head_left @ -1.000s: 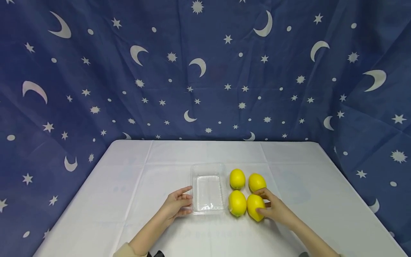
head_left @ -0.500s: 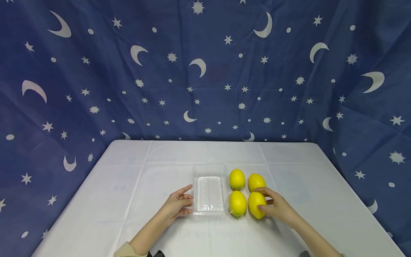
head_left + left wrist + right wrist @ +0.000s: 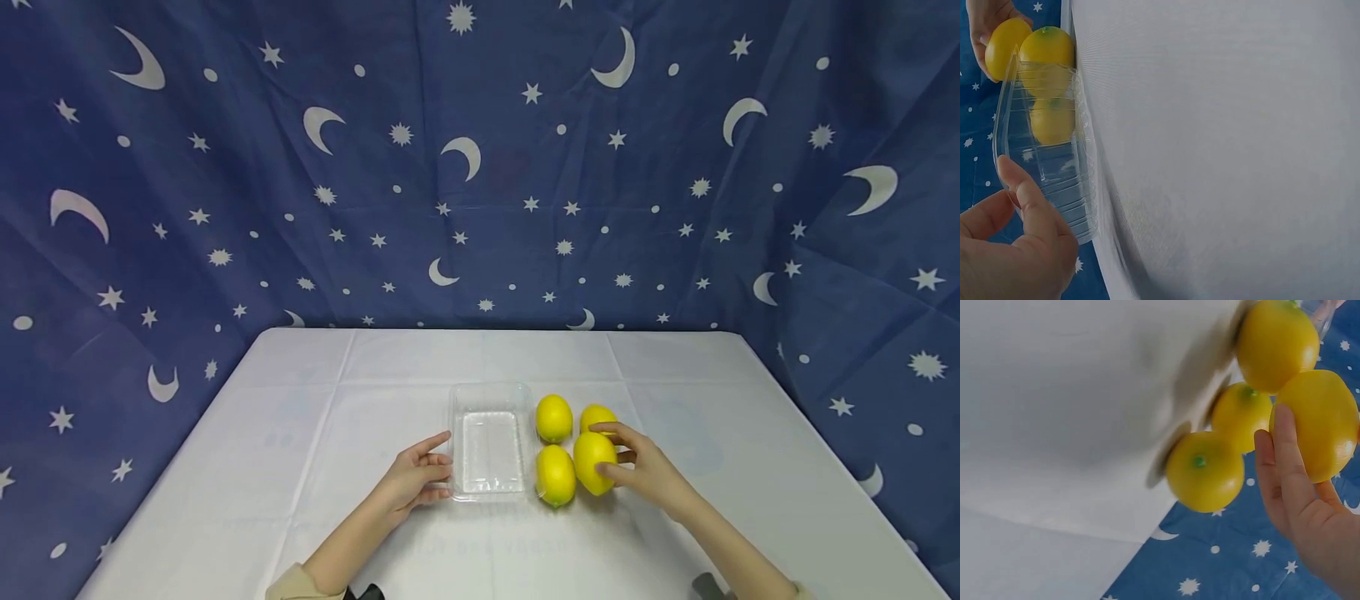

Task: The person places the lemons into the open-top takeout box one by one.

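Note:
A yellow lemon [image 3: 595,462] is gripped between the thumb and fingers of my right hand [image 3: 651,475], raised off the table. The right wrist view shows this lemon [image 3: 1316,425] against the fingers. Three more lemons are close by: a near one [image 3: 556,476], a far one [image 3: 554,418] and another [image 3: 597,417] partly hidden behind the held lemon and fingers. My left hand [image 3: 412,477] holds the left side of a clear plastic container [image 3: 491,493], which has no lemon inside. In the left wrist view, its thumb and fingers pinch the container's rim [image 3: 999,134].
A white cloth covers the table [image 3: 360,417]. Behind it hangs a dark blue curtain [image 3: 517,167] printed with moons and stars. The lemons stand just right of the container.
My right hand has lifted its lemon off the table and moved it slightly away from me and left. The container has shifted slightly right, with my left hand still on it.

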`<state>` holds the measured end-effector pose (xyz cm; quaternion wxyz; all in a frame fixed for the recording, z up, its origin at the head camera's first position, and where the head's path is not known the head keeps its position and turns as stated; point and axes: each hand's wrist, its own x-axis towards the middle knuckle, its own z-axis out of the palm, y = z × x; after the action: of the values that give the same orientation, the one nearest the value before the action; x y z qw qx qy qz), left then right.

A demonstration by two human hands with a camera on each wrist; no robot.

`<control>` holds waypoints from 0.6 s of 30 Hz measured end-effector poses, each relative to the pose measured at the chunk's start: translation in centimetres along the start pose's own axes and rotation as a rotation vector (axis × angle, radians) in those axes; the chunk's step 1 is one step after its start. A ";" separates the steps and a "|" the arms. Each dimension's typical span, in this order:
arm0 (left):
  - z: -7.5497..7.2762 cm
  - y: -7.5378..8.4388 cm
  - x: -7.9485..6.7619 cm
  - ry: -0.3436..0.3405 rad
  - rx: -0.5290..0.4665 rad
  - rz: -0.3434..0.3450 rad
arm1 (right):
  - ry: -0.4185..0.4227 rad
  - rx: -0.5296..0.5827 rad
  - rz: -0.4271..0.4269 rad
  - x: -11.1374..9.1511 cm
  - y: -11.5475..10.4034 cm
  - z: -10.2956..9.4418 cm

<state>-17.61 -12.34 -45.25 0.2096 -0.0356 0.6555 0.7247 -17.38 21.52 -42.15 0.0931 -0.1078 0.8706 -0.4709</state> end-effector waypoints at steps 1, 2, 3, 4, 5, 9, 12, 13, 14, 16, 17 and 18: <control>0.0 0.0 0.0 0.000 -0.001 0.002 | 0.003 0.005 -0.004 0.1 -0.3 0.0; 0.0 0.1 0.0 0.000 -0.002 0.003 | 0.008 0.008 -0.004 0.2 -0.5 0.1; 0.0 0.1 0.0 -0.001 -0.003 0.005 | 0.008 0.013 -0.007 0.2 -0.8 0.1; 0.0 0.1 0.0 -0.001 -0.004 0.004 | 0.014 0.017 -0.004 0.3 -1.0 0.2; 0.0 0.1 0.0 -0.001 -0.006 0.004 | 0.016 0.019 -0.005 0.4 -1.2 0.3; 0.0 0.1 0.0 -0.001 -0.007 0.000 | 0.019 0.040 -0.001 0.7 -1.9 0.8; 0.0 0.1 0.0 0.000 -0.003 -0.002 | 0.012 0.062 -0.011 1.0 -2.4 1.3; 0.0 0.1 0.0 0.001 -0.003 -0.001 | 0.008 0.067 -0.020 1.1 -2.6 1.4; 0.0 0.1 0.0 0.003 -0.005 -0.001 | 0.003 0.072 -0.028 1.2 -2.8 1.5; 0.0 0.0 -0.1 0.006 -0.008 0.000 | -0.008 0.076 -0.050 1.5 -3.3 1.8; 0.0 0.0 -0.1 0.006 -0.012 0.000 | -0.012 0.073 -0.059 1.6 -3.5 1.9; 0.0 0.0 -0.1 0.005 -0.017 0.000 | -0.015 0.073 -0.064 1.7 -3.7 2.1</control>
<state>-17.50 -12.35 -45.25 0.2076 -0.0390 0.6498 0.7302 -18.09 17.41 -40.24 0.0884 -0.1356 0.8483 -0.5042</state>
